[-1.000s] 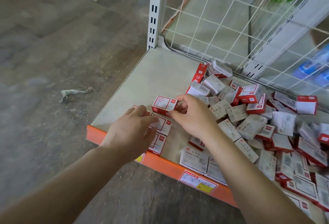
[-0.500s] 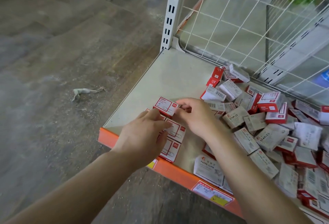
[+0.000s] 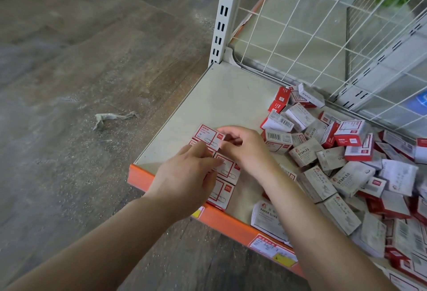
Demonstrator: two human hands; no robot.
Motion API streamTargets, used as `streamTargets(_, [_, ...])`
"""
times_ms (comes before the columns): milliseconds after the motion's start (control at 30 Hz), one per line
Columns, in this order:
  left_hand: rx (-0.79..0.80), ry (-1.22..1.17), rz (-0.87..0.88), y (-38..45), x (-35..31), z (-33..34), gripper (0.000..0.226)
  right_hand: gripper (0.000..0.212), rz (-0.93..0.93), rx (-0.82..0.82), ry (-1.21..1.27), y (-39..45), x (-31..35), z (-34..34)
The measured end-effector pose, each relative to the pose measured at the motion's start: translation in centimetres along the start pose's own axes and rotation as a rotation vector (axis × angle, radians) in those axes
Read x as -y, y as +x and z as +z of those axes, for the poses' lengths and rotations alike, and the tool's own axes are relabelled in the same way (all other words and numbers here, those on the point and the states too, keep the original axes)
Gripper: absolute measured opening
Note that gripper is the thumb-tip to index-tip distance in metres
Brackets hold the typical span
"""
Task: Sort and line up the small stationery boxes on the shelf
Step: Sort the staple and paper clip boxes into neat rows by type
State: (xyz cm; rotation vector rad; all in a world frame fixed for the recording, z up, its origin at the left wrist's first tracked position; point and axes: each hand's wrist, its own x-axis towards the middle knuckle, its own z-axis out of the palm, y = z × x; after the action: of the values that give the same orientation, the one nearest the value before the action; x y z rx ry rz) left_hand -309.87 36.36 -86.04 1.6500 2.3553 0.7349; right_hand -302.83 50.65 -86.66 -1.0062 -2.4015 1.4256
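hands pinching paper-clip box, shelf

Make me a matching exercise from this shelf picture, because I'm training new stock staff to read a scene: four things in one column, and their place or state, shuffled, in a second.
Things:
1. paper clip box
2. left hand
3. staples box
4. paper scrap

Places or states:
A. lies on the floor left of the shelf
B. sits in the jumbled pile right of the hands
C. is pinched at its right end by the right hand, at the far end of the lined-up row
D. rests on the lined-up red-and-white boxes

Pairs: 1-C, 2-D, 3-B, 4-A
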Motion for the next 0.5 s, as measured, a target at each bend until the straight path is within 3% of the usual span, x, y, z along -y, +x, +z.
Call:
streamTargets(300, [0.044, 0.017, -0.014, -0.2, -0.5, -0.3, 0.041, 0.029, -0.021, -0.048, -0.064, -1.0, 0.0, -0.6])
streamTargets(500, [0.088, -0.007, -0.017, -0.9, -1.5, -0.1, 0.029, 0.026, -0.004, -0.113, -0.1, -3.0, -0.6, -3.4])
